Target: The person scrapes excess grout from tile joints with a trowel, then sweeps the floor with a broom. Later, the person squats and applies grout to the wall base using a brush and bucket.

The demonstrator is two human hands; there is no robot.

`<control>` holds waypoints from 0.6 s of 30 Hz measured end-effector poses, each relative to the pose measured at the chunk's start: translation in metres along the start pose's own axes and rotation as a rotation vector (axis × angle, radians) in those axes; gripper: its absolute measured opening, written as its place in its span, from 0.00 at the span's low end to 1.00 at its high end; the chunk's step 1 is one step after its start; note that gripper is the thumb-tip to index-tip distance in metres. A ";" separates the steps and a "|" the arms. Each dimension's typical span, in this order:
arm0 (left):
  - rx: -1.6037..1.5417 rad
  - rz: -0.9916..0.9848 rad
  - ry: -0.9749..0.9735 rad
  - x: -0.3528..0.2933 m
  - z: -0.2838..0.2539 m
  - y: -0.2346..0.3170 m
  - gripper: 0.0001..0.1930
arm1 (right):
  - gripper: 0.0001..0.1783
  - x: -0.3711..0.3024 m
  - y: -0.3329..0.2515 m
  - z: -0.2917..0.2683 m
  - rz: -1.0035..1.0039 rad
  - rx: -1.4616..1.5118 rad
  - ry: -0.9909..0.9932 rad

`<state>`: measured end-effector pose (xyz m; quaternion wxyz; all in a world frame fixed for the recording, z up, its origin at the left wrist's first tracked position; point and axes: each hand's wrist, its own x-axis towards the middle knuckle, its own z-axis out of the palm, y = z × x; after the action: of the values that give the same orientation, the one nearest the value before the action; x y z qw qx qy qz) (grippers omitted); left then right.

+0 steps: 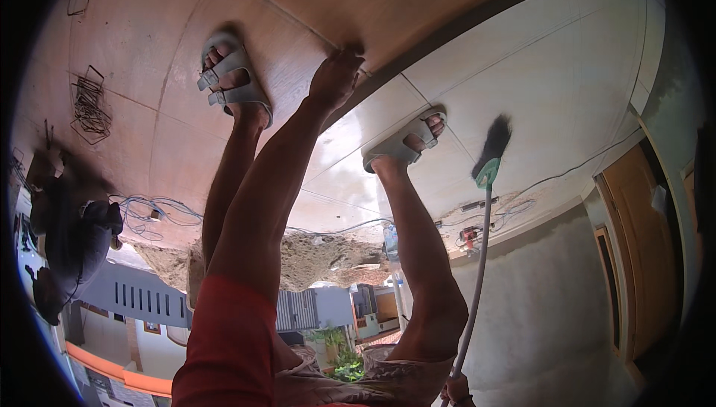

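Observation:
My left hand (335, 80) reaches down to the tiled floor in front of me, beside the dark edge strip between the brownish and the pale tiles. Its fingers are curled closed; whether something small is in them I cannot make out. At the lower edge my right hand (456, 390) is closed around the grey handle of a broom (486, 174). The broom has a green head and dark bristles, which lie toward the pale tiles on the right. My feet, in grey sandals (240, 71), stand either side of the left hand.
Bent wire frames (91, 109) lie on the left floor, near a dark heap (78, 228) and a coil of blue cable (153, 213). Behind my legs are rubble (317, 258), a clear bottle (390, 241) and a red tool (469, 237). A wooden door (640, 243) stands right.

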<state>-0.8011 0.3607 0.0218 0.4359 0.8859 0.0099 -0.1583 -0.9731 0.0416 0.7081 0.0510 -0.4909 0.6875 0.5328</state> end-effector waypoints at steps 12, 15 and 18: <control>0.163 0.197 -0.056 0.002 0.013 0.006 0.08 | 0.06 0.020 0.011 -0.023 0.214 -0.153 0.023; 0.232 0.172 -0.036 -0.007 0.015 0.000 0.09 | 0.09 0.053 0.080 -0.066 -0.583 -0.857 -0.063; 0.276 0.142 -0.093 -0.005 0.014 0.004 0.09 | 0.10 0.063 0.095 -0.062 -0.932 -1.163 -0.071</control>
<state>-0.8092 0.3479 0.0182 0.3202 0.9276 -0.0948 -0.1675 -1.0466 -0.0506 0.7623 0.0260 -0.6616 0.0134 0.7493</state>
